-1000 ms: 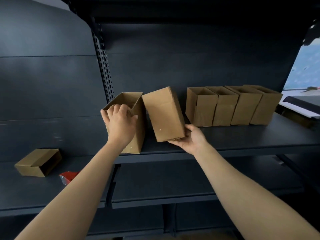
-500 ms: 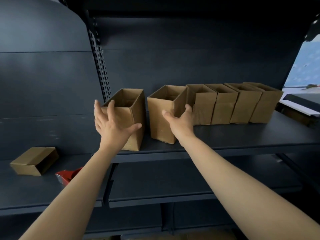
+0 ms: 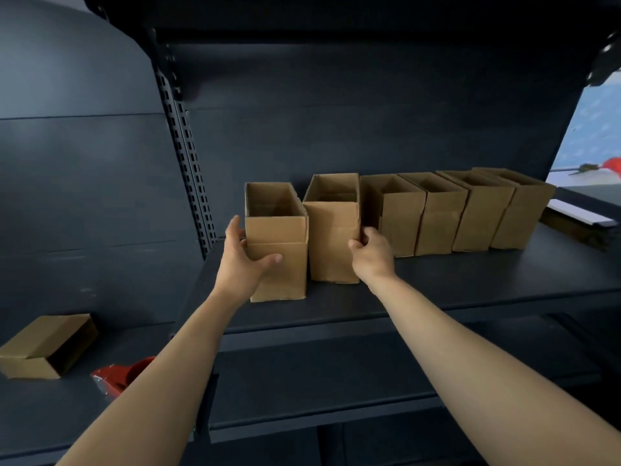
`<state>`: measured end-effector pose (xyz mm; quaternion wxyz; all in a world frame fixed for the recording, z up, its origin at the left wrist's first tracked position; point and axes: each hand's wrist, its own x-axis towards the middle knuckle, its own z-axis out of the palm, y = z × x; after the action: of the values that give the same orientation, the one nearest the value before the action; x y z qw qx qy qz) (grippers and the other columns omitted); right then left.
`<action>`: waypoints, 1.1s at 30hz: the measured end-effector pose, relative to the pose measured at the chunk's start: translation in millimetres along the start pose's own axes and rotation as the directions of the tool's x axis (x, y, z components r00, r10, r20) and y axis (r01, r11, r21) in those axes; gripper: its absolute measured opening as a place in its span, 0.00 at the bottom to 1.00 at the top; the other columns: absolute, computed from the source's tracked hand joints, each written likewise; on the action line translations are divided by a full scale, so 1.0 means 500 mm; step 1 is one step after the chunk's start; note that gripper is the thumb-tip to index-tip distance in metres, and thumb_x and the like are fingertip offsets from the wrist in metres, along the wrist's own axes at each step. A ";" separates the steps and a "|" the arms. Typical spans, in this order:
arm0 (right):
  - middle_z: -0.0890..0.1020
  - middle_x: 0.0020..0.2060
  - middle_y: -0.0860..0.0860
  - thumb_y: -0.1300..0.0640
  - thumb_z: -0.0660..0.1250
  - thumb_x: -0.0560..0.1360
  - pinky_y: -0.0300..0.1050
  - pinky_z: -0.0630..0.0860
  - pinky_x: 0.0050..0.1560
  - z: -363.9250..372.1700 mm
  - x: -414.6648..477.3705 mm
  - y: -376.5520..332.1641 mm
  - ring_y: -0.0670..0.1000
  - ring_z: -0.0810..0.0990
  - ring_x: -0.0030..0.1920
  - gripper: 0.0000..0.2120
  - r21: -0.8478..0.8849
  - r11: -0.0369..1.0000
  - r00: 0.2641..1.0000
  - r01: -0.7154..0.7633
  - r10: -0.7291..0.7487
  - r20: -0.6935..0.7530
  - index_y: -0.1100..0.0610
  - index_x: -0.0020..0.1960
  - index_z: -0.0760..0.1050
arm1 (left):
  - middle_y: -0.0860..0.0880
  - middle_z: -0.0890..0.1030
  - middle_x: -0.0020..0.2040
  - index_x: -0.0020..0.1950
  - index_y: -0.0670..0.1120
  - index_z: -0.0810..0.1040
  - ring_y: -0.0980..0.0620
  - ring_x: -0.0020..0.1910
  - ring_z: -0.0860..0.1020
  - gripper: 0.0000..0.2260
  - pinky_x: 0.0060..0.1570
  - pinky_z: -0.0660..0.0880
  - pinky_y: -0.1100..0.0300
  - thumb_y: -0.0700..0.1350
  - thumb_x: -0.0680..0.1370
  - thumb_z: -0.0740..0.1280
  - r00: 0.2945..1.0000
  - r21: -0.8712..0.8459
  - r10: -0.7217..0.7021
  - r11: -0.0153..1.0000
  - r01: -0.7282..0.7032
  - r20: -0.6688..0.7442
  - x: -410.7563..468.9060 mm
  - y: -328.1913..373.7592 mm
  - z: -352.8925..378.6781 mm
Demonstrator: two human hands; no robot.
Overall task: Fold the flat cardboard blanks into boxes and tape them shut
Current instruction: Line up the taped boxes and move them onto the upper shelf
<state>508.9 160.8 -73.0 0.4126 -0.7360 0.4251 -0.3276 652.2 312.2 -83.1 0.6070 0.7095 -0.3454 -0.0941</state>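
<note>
On the shelf (image 3: pixel 470 284), left hand (image 3: pixel 240 267) grips the open-topped end box (image 3: pixel 280 230), right hand (image 3: pixel 373 250) grips its neighbour (image 3: pixel 331 240)

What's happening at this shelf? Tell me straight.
A person is arranging open-topped cardboard boxes on a dark metal shelf. The left hand holds the leftmost box, thumb across its front. The right hand grips the right edge of the second box, beside four more boxes in a row. On a lower shelf to the left lie a box on its side and a red tape dispenser.
</note>
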 end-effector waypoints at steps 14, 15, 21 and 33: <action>0.79 0.55 0.56 0.57 0.60 0.81 0.41 0.66 0.44 -0.053 0.103 0.025 0.55 0.77 0.55 0.11 -0.268 0.963 0.996 0.012 -0.035 -0.080 0.60 0.59 0.77 | 0.51 0.74 0.63 0.72 0.48 0.67 0.51 0.61 0.74 0.24 0.57 0.73 0.54 0.35 0.77 0.66 0.999 -0.044 -0.038 0.998 0.037 -0.013 0.098 -0.013 0.058; 0.79 0.55 0.55 0.56 0.60 0.81 0.41 0.66 0.44 -0.056 0.103 0.027 0.54 0.77 0.55 0.11 -0.279 0.960 0.996 0.025 -0.048 -0.076 0.60 0.59 0.76 | 0.50 0.74 0.63 0.72 0.47 0.67 0.50 0.61 0.74 0.24 0.57 0.73 0.54 0.35 0.78 0.65 0.999 -0.041 -0.046 0.998 0.045 -0.021 0.103 -0.014 0.065; 0.79 0.55 0.55 0.52 0.61 0.80 0.45 0.74 0.45 -0.058 0.095 0.027 0.55 0.78 0.56 0.13 -0.321 0.938 0.986 0.129 -0.155 -0.058 0.57 0.62 0.72 | 0.50 0.74 0.61 0.73 0.47 0.65 0.50 0.60 0.74 0.24 0.50 0.71 0.62 0.37 0.78 0.65 0.994 0.022 -0.074 0.997 0.076 -0.080 0.106 -0.022 0.090; 0.68 0.70 0.56 0.49 0.65 0.77 0.53 0.63 0.68 -0.072 0.066 -0.018 0.57 0.65 0.70 0.26 -0.549 0.744 0.845 0.380 -0.521 -0.120 0.57 0.71 0.64 | 0.45 0.66 0.70 0.74 0.44 0.61 0.47 0.62 0.72 0.23 0.54 0.68 0.60 0.40 0.79 0.62 0.972 0.385 0.083 0.923 0.009 -0.222 0.066 0.047 0.102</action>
<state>496.0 122.2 -44.6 0.0519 -0.8480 0.3545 -0.3907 639.9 251.1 -64.3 0.4947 0.8138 -0.2966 0.0710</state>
